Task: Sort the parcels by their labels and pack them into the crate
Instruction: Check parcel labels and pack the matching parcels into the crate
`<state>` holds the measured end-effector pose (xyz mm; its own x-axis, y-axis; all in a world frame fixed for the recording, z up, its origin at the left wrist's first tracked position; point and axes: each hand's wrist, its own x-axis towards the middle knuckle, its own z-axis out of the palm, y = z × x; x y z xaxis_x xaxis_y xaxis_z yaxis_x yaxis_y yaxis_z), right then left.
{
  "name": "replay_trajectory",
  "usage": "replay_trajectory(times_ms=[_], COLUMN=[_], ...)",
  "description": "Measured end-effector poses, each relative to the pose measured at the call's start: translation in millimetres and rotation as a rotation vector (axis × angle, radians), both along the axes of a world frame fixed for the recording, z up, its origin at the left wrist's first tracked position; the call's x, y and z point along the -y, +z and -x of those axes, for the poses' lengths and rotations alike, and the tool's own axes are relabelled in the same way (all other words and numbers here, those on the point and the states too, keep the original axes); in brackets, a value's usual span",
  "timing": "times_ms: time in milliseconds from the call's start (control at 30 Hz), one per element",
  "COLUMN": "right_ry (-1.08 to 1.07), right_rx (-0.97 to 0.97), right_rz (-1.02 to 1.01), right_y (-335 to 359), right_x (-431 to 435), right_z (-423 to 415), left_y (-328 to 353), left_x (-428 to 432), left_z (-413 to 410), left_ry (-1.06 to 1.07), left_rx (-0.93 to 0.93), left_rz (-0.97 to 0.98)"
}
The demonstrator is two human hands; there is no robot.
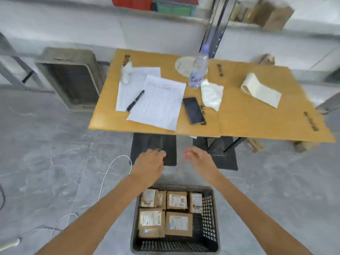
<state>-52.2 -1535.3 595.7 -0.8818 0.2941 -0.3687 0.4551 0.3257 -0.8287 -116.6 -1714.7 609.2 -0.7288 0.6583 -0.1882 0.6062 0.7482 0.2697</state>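
Note:
A dark slatted crate (209, 214) stands on the floor at the bottom centre. Several brown cardboard parcels (177, 200) with white labels lie flat inside it, filling its left and middle parts. My left hand (150, 161) and my right hand (197, 157) are stretched forward above the floor, beyond the crate's far rim and below the table's front edge. Both hands hold nothing, with fingers loosely extended; the right one is blurred.
A yellow-brown table (239, 115) ahead carries papers (158, 102), a pen (135, 100), a phone (193, 110), a water bottle (198, 70), a white cloth (211, 94) and a paper pad (260, 90). A grey crate (71, 80) leans at left. A white cable (110, 170) runs over the floor.

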Motion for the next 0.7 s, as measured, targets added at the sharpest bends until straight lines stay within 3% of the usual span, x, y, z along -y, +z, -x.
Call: replay_trajectory(times_ms=[133,300,467,700], right_ry=[-0.082,-0.296,-0.508,-0.764], right_rx=[-0.258,-0.506,-0.651,-0.62], right_rz=[-0.053,-0.168,-0.27,-0.232], right_y=[152,259,292,288], right_x=[-40,-108,-207,-379], right_z=[-26,-96,-180,-301], left_y=[138,249,283,274], left_x=[-57,-139,-239,-407], left_z=[3,-36,-97,-195], left_ry=[-0.023,-0.077,-0.211,-0.233], left_rx=[-0.141,-0.227,-0.247,-0.155], left_rz=[-0.221,-0.484,-0.585,-0.59])
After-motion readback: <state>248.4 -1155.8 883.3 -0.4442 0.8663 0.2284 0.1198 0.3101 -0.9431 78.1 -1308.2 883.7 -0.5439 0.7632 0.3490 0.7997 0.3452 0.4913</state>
